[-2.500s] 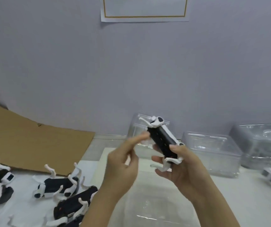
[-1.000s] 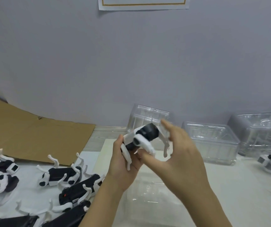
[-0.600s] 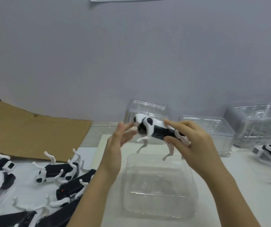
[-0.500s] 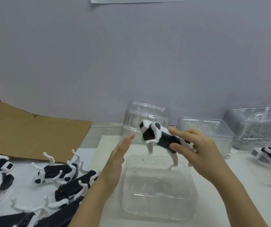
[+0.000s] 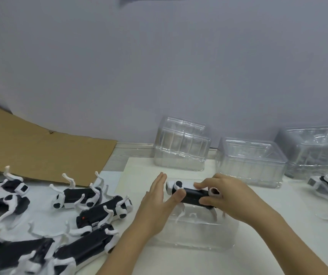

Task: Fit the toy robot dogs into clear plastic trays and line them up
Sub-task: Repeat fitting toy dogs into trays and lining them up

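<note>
R hand [image 5: 232, 197] grips 1 dog [image 5: 192, 192] atop 1 tray [image 5: 198, 237]; L hand [image 5: 155, 201] flat; 3 tray stacks [image 5: 250, 161] behind.

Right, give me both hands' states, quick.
Left hand: open, fingers straight, thumb touching the toy robot dog.
Right hand: closed, gripping the toy robot dog, whose legs reach into the clear tray.

No text, label, brand or number can be read anywhere here.
</note>
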### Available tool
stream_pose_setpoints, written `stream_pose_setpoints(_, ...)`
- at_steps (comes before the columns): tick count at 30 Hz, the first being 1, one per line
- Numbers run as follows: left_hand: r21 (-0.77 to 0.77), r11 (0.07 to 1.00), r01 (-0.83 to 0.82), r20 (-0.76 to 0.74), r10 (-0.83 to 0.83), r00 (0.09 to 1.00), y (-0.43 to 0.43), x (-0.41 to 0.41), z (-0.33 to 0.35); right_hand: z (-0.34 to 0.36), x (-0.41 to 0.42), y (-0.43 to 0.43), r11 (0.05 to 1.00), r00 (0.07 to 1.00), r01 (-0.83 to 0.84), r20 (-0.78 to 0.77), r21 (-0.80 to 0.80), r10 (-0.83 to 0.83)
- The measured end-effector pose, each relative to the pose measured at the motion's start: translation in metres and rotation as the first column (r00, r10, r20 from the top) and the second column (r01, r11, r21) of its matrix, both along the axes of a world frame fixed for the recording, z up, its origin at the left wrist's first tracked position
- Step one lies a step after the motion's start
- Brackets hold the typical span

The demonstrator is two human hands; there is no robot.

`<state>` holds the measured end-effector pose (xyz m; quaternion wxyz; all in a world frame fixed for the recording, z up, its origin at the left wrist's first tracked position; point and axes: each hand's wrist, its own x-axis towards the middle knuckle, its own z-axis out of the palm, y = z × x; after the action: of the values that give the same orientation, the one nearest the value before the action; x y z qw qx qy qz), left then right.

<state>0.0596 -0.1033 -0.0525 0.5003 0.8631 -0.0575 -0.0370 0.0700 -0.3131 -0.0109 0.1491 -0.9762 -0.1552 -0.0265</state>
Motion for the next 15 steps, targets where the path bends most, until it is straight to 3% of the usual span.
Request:
stream_pose_setpoints(3, -0.087, 0.996, -0.026, -0.022, 0.024, 0.999, -0.001, 0.002, -0.003, -0.008, 0.002, 0.0, 0.992, 1.0, -0.02, 0.021, -0.122, 0.022)
stream_pose_setpoints(10, -0.154, 0.988, -0.017, -0.015, 0.015, 1.0, -0.001, 0.008, -0.014, -0.022, 0.005, 0.007, 0.99, 0.997, -0.058, 0.042, -0.125, 0.064)
stream_pose_setpoints(12, -0.233, 0.972, -0.026, -0.039, 0.017, 0.999, -0.002, 0.009, -0.012, -0.027, 0.003, 0.004, 0.999, 0.999, -0.039, 0.029, 0.018, 0.039)
stream_pose_setpoints(13, -0.313, 0.948, -0.059, -0.071, 0.038, 0.997, -0.002, 0.009, -0.01, -0.028, 0.0, 0.002, 0.985, 1.0, 0.01, 0.027, 0.172, -0.015)
stream_pose_setpoints(15, -0.482, 0.857, -0.181, -0.203, 0.091, 0.975, -0.001, 0.012, -0.005, -0.027, -0.007, -0.005, 0.821, 0.972, 0.204, -0.013, 0.533, -0.233)
